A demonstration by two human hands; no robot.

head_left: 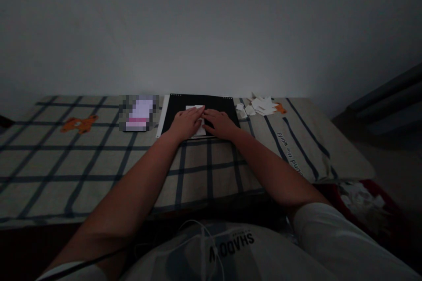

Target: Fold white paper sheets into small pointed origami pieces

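A small white paper (197, 118) is pressed flat under both hands, lying between and partly beneath the fingertips. The left hand (186, 122) is laid palm down on the paper's left part, fingers held together and stretched forward to the right. The right hand (220, 123) is laid palm down on its right edge, fingers together and pointed to the left, so that the two sets of fingertips nearly meet over the sheet. Nothing is pinched; the paper is only held down. Both forearms are stretched forward from the body and converge toward the paper. The paper's long axis appears to run away from the person, though much of it is covered. It rests on a black board (199, 104) placed on a checked cloth (99, 162). A heap of white paper scraps (260, 106) is seen to the right of the board, well apart from the hands.
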